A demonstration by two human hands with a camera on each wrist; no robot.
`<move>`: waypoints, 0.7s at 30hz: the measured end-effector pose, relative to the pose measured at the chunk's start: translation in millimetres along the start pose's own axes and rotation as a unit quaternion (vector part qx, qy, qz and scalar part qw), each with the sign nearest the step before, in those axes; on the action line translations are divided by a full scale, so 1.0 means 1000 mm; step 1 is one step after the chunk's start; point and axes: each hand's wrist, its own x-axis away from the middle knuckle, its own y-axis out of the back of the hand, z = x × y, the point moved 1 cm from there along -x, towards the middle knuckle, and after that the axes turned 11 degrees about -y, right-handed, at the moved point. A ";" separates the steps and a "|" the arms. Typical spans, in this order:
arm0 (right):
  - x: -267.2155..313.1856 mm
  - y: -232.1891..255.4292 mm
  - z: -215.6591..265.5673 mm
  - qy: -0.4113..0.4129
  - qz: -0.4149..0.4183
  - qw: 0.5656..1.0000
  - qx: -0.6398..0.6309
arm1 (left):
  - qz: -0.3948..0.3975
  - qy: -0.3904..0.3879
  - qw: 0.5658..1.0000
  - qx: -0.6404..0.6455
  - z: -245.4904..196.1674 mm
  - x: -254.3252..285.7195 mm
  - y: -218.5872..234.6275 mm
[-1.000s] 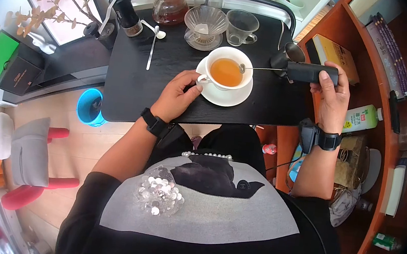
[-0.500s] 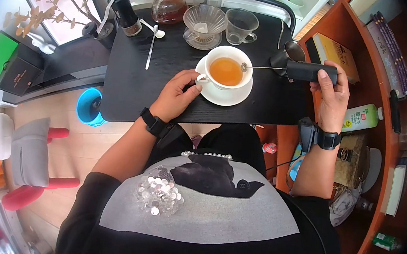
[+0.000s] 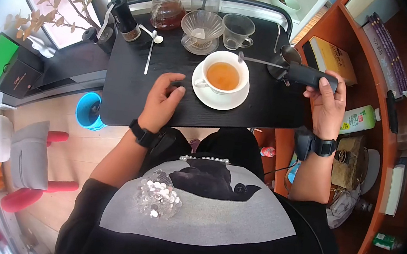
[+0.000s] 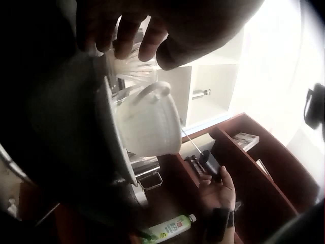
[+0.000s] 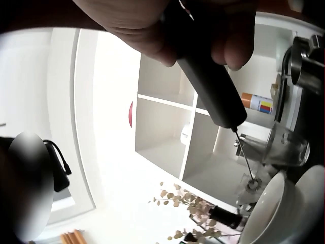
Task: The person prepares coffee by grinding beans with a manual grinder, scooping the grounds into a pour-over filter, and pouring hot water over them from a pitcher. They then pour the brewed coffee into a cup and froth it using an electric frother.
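A white teacup (image 3: 224, 58) with amber tea (image 3: 222, 77) in it stands on a white saucer (image 3: 216, 103) on the black table. My right hand (image 3: 329, 106) grips the black handle of a milk frother (image 3: 305, 75). Its thin shaft points left, and the small whisk head (image 3: 241, 57) is at the cup's far right rim, above the tea. In the right wrist view the whisk coil (image 5: 254, 184) is outside the cup (image 5: 269, 208). Just left of the saucer, my left hand (image 3: 162, 101) is off the cup handle, with relaxed fingers and nothing in them.
Behind the cup stand a glass dripper (image 3: 201, 28), a glass mug (image 3: 238, 27) and a carafe (image 3: 167, 13). A metal pitcher (image 3: 277, 70) sits beneath the frother. Farther left are a hand grinder (image 3: 125, 20) and a long spoon (image 3: 149, 57). A brown shelf (image 3: 323, 20) borders the right side.
My left hand has let go of the cup handle and drawn back left. My right hand has raised the frother, so its whisk has come up out of the cup.
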 end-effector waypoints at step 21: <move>0.063 -0.151 -0.065 -0.203 0.401 0.879 -0.158 | 0.061 0.109 0.985 0.122 -0.075 0.000 0.002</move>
